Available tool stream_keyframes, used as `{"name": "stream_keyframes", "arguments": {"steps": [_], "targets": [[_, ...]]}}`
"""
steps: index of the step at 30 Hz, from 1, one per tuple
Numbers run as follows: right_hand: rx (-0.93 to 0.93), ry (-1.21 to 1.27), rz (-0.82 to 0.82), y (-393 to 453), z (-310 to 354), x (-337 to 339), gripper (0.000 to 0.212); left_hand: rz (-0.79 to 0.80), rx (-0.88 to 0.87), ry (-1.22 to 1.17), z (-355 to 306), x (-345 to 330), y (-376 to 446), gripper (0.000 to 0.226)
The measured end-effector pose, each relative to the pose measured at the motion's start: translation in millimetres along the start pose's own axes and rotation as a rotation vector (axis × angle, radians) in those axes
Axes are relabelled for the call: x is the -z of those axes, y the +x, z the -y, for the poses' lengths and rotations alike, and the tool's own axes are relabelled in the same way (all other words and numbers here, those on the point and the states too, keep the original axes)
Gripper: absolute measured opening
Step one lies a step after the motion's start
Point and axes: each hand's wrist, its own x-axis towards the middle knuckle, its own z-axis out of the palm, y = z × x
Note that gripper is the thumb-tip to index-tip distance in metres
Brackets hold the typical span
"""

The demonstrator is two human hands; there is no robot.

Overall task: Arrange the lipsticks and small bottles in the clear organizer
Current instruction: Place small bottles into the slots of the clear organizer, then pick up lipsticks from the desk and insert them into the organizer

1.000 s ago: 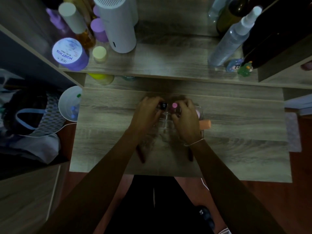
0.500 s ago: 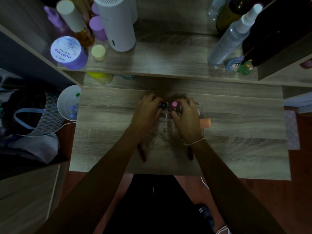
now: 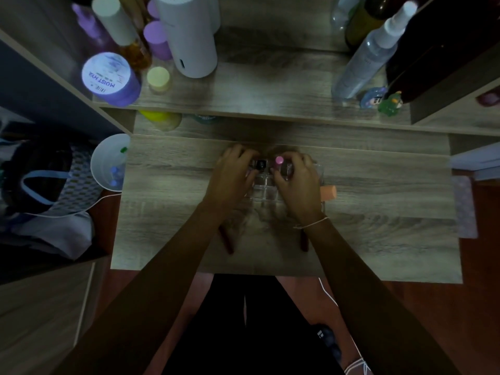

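The clear organizer [image 3: 266, 189] stands in the middle of the wooden desk, mostly covered by both hands. My left hand [image 3: 232, 177] grips a small bottle with a black cap [image 3: 260, 164] at the organizer's back left. My right hand [image 3: 299, 182] holds a small bottle with a pink cap [image 3: 279, 159] just right of it. A peach-coloured tube [image 3: 329, 192] lies on the desk by the organizer's right side. Two dark red lipsticks lie nearer me, one [image 3: 226, 240] under my left forearm, one [image 3: 304, 240] by my right wrist.
The raised shelf [image 3: 265, 96] behind holds a purple jar [image 3: 109, 77], a tall white cylinder [image 3: 186, 33], a spray bottle [image 3: 370, 52] and small figurines [image 3: 389, 104]. A white cup [image 3: 108, 162] sits at the desk's left edge. Bags lie on the left.
Both hands stay on the two small bottles at the organizer; they have shifted only slightly.
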Motion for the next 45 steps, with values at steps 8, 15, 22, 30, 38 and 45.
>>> {"name": "stream_keyframes", "arguments": {"steps": [8,15,22,30,38,45], "targets": [[-0.024,0.018,-0.005,-4.8,0.9,-0.1,0.038,-0.084,0.008,-0.057,6.9,4.6,-13.9,0.039],[-0.051,0.069,-0.027,-22.5,6.2,9.6,0.042,-0.13,0.042,-0.032,3.1,4.0,-43.3,0.04],[-0.034,0.045,-0.022,-61.8,-4.6,1.6,0.038,-0.108,-0.028,-0.031,4.7,-8.2,-92.6,0.035],[-0.085,-0.009,0.034,-110.0,-23.1,-3.3,0.032,-0.024,-0.04,-0.025,33.4,-25.3,-128.8,0.039],[-0.236,-0.022,-0.125,-143.1,-34.4,4.0,0.025,-0.032,0.123,-0.044,45.6,-33.5,-137.2,0.029],[-0.39,-0.1,-0.095,-140.6,-39.4,7.7,0.035,-0.028,0.533,-0.268,44.7,-39.3,-133.6,0.038]]}}
